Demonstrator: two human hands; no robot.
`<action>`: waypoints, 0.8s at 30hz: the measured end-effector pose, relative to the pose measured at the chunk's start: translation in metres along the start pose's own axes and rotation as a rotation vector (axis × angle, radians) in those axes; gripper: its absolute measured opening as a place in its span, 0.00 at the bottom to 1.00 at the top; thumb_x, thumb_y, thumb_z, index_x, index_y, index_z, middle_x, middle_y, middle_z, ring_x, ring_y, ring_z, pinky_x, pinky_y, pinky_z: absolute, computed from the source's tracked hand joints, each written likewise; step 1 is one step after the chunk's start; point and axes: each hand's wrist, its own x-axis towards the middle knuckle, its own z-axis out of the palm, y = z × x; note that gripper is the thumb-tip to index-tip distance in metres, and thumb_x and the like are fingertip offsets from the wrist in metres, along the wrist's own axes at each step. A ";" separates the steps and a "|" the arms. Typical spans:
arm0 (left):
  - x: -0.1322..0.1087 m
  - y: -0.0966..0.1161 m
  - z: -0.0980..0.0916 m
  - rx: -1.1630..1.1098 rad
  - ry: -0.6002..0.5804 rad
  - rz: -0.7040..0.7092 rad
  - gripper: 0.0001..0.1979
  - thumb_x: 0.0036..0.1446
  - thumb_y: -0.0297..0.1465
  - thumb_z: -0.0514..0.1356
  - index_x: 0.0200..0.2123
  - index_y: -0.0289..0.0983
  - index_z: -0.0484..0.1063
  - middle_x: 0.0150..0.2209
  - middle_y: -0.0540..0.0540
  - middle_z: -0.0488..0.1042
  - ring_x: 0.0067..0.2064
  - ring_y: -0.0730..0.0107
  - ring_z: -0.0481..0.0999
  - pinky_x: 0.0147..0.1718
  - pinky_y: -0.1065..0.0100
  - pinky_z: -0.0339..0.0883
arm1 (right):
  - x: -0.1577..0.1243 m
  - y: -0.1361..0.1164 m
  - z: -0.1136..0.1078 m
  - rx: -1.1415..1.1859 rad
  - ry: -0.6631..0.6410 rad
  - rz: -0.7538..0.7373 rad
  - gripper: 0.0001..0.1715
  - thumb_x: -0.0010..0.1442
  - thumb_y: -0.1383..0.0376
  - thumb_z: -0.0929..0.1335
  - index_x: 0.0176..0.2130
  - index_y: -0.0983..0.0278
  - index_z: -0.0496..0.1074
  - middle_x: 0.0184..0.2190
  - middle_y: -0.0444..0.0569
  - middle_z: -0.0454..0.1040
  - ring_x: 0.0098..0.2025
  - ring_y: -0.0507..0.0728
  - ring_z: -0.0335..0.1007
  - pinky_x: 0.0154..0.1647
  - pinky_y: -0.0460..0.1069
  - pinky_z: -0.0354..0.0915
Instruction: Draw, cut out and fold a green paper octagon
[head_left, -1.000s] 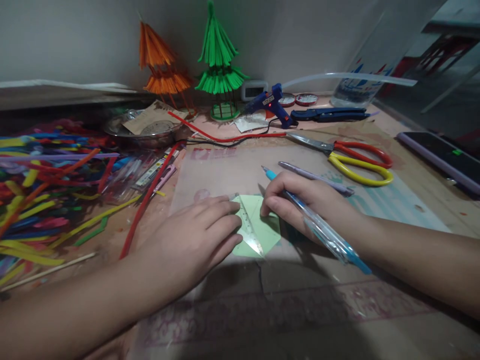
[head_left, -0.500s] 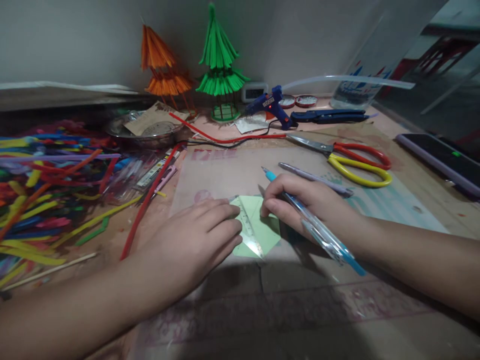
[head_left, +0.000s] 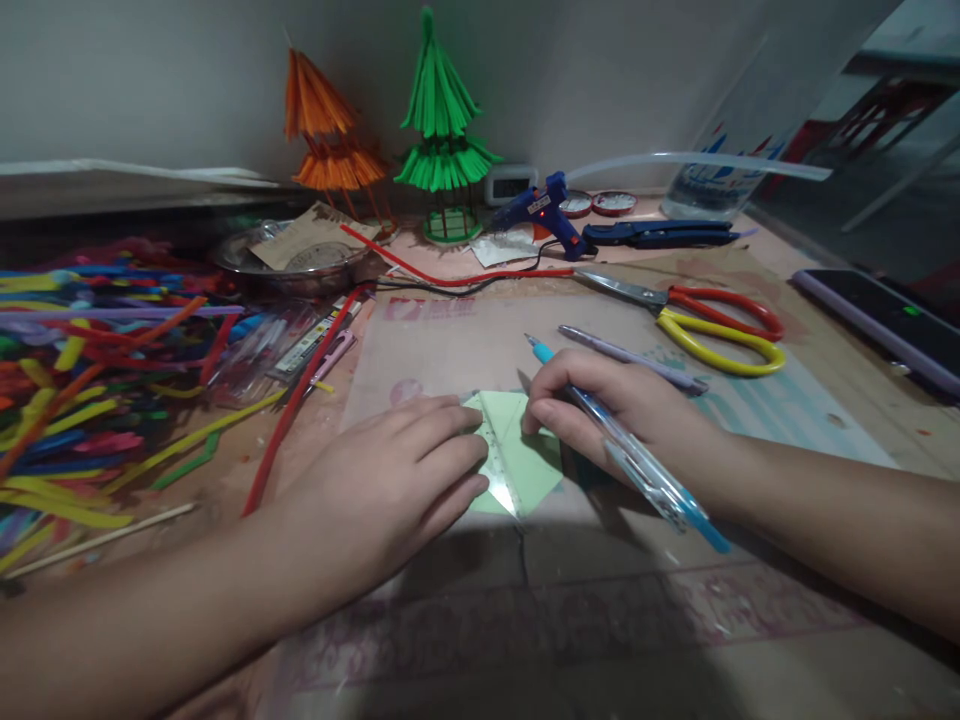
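Observation:
A small light-green paper [head_left: 538,470] lies on the plastic-covered work surface between my hands, with faint lines drawn on it. Across its left part lies a clear ruler [head_left: 501,470] with scale marks, slanting down to the right. My left hand [head_left: 420,460] holds the ruler down on the paper, fingers together and fingertips on its left side. In my right hand [head_left: 600,400] is a clear pen with blue ends [head_left: 626,450], gripped near the middle with its tip pointing up and away, off the paper. My right fingertips rest at the paper's right part.
Beyond my right hand lie a grey pen [head_left: 634,358] and scissors [head_left: 690,315]. A blue glue gun [head_left: 551,215], a green pipe-cleaner tree [head_left: 442,120] and an orange one [head_left: 322,110] stand at the back. Pipe cleaners [head_left: 75,400] heap up left; a phone [head_left: 885,320] lies right.
The ruler's lower end has shifted slightly left on the paper, under my left hand. My right hand and the pen stay nearly still.

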 end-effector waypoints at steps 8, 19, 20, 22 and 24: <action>-0.002 -0.001 0.002 -0.003 0.008 0.016 0.09 0.74 0.31 0.54 0.48 0.35 0.74 0.52 0.39 0.78 0.56 0.49 0.78 0.53 0.50 0.76 | 0.001 0.000 0.000 0.000 -0.008 -0.003 0.09 0.69 0.61 0.66 0.37 0.61 0.73 0.30 0.45 0.76 0.31 0.53 0.71 0.32 0.46 0.64; -0.003 0.001 0.001 0.017 0.016 0.008 0.12 0.74 0.31 0.54 0.54 0.35 0.73 0.53 0.38 0.78 0.57 0.49 0.77 0.53 0.49 0.76 | 0.002 0.000 0.000 -0.010 -0.011 -0.015 0.08 0.69 0.61 0.67 0.38 0.60 0.73 0.31 0.45 0.77 0.32 0.54 0.72 0.32 0.47 0.64; -0.003 0.001 0.001 0.017 0.014 0.006 0.12 0.74 0.31 0.54 0.53 0.35 0.73 0.53 0.38 0.78 0.57 0.49 0.77 0.53 0.49 0.76 | 0.001 -0.001 0.000 -0.013 -0.012 -0.010 0.08 0.69 0.60 0.67 0.38 0.60 0.73 0.31 0.45 0.77 0.32 0.54 0.72 0.32 0.47 0.64; -0.003 0.001 0.001 0.017 0.013 0.007 0.12 0.74 0.31 0.54 0.53 0.35 0.74 0.53 0.38 0.78 0.57 0.49 0.77 0.53 0.48 0.76 | 0.001 -0.001 -0.001 -0.015 -0.015 0.000 0.09 0.69 0.60 0.67 0.38 0.60 0.73 0.31 0.45 0.78 0.32 0.54 0.73 0.32 0.47 0.64; -0.003 0.000 0.001 0.016 0.012 0.006 0.12 0.74 0.32 0.54 0.53 0.35 0.74 0.53 0.38 0.78 0.57 0.49 0.77 0.54 0.49 0.76 | 0.000 -0.001 -0.001 -0.011 -0.019 0.003 0.09 0.69 0.60 0.67 0.38 0.60 0.74 0.31 0.45 0.78 0.32 0.54 0.73 0.32 0.47 0.64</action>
